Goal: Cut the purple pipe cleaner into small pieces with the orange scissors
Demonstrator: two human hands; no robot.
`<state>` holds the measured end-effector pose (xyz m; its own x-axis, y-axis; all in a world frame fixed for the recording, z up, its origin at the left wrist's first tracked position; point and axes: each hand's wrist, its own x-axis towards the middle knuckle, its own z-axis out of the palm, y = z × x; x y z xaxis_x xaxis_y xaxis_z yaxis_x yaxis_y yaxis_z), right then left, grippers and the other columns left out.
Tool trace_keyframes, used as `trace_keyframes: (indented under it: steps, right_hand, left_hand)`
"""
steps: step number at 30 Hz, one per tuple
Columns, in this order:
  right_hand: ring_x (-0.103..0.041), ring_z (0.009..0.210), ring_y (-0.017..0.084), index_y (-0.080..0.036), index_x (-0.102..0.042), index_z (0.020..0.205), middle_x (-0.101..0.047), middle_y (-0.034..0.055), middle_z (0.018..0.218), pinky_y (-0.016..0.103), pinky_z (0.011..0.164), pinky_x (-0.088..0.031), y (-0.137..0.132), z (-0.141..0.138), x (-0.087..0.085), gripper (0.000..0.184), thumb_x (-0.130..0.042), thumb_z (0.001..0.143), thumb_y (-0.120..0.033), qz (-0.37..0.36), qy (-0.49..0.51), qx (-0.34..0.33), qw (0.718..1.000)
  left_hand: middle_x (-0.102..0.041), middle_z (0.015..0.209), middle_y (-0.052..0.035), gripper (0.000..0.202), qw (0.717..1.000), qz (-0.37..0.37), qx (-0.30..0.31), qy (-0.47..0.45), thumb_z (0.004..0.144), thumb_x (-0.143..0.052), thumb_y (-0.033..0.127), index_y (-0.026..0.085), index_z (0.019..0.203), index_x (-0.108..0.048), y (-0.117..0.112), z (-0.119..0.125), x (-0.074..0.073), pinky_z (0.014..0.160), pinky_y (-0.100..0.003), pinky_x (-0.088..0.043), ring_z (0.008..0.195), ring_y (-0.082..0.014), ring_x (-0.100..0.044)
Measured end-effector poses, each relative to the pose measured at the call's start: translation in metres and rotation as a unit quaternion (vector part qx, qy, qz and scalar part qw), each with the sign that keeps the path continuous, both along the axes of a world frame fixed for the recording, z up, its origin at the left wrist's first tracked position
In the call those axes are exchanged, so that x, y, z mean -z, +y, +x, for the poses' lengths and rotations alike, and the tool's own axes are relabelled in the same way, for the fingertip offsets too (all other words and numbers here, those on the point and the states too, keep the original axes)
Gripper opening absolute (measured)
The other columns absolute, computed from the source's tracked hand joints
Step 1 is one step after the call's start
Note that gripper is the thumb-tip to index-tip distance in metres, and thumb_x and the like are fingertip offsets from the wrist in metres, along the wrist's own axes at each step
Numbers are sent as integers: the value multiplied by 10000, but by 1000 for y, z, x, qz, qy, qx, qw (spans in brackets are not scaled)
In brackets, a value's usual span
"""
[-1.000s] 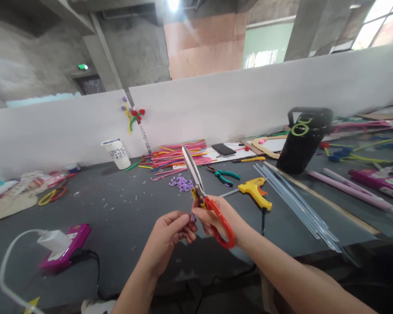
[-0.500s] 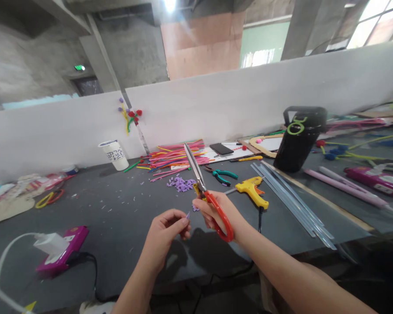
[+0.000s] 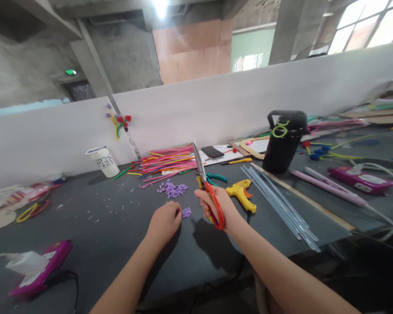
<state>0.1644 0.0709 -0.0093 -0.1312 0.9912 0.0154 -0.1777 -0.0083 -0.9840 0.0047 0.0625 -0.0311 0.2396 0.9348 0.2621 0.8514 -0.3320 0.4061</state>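
My right hand [image 3: 220, 208] grips the red-handled scissors [image 3: 207, 185], blades together and pointing up and away. My left hand [image 3: 164, 223] rests low on the dark table [image 3: 111, 226] with its fingers curled, fingertips beside a small purple piece [image 3: 186, 212] lying on the surface. Whether the fingers pinch anything is hidden. A pile of small purple cut bits [image 3: 172, 189] lies just beyond the hands. Behind it is a heap of coloured pipe cleaners [image 3: 168, 160].
A yellow glue gun [image 3: 240, 194], green-handled pliers [image 3: 214, 177] and clear glue sticks [image 3: 278, 203] lie right of the scissors. A black jug [image 3: 283, 141] stands farther back. A white cup [image 3: 103, 161] and a magenta box [image 3: 42, 270] sit to the left.
My left hand has dropped from mid-air to the table beside the purple piece. The right hand and scissors moved forward and lower. The view has shifted left.
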Motion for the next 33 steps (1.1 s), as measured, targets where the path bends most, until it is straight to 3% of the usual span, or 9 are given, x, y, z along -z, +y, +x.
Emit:
trace_keyframes:
  steps: [6, 11, 13, 15, 23, 25, 30, 33]
  right_hand:
    - [-349, 249, 50, -195, -412, 532, -379, -110, 314, 170, 295, -296, -5, 0, -6, 241, -593, 629, -321, -2, -12, 0, 1000]
    - [-353, 248, 54, -193, -434, 559, -381, -111, 314, 165, 285, -272, -4, 1, -2, 216, -572, 651, -332, -10, -21, 4, 1000]
    - [-352, 250, 53, -193, -434, 564, -378, -110, 311, 166, 291, -280, -3, 0, 0, 217, -567, 657, -337, -11, -24, 2, 1000]
    - [-354, 252, 53, -192, -432, 566, -376, -108, 308, 166, 296, -284, -3, -1, 2, 219, -562, 660, -341, -13, -27, -1, 1000]
    - [-350, 251, 51, -192, -434, 573, -374, -113, 305, 163, 295, -283, -2, -7, 5, 240, -597, 622, -361, -17, -49, -15, 999]
    - [-348, 246, 50, -192, -433, 569, -368, -114, 302, 162, 294, -281, -1, -7, 5, 247, -595, 617, -372, -17, -55, -13, 998]
    - [-371, 241, 61, -193, -444, 582, -371, -112, 303, 162, 278, -268, 3, -7, 9, 241, -587, 606, -385, -27, -71, -12, 997]
    - [-357, 231, 61, -194, -450, 586, -370, -113, 302, 167, 269, -272, 3, -8, 9, 239, -584, 599, -391, -31, -80, -16, 996]
  left_hand:
    - [-602, 753, -41, 191, 999, -6, -5, 44, 765, -429, 167, 187, 747, -618, 5, -4, 2, 676, -254, -362, 731, -168, -544]
    - [-572, 719, -54, 271, 996, -3, -64, 62, 803, -374, 262, 169, 658, -584, 15, -29, -7, 657, -291, -392, 704, -189, -538]
    - [-581, 800, -57, 191, 995, -1, -84, 61, 769, -400, 192, 162, 799, -586, 22, -39, -8, 657, -285, -408, 702, -177, -546]
    - [-586, 838, -48, 217, 995, -2, -79, 62, 746, -415, 147, 169, 887, -578, 30, -44, -7, 683, -271, -418, 735, -167, -555]
    - [-582, 908, -82, 167, 996, -14, 0, 92, 798, -450, 179, 161, 801, -616, 63, -20, 7, 793, -325, -411, 875, -199, -545]
    - [-583, 942, -98, 169, 996, -25, -1, 85, 817, -451, 190, 139, 826, -612, 69, -15, 10, 808, -366, -414, 896, -208, -544]
    - [-537, 1113, -84, 300, 998, -58, -23, 11, 825, -488, 280, 161, 1100, -506, 75, -17, 13, 761, -405, -469, 921, -196, -554]
    - [-535, 1117, -87, 303, 992, -84, -56, -73, 825, -488, 276, 160, 1105, -505, 74, -27, 12, 761, -405, -470, 923, -198, -554]
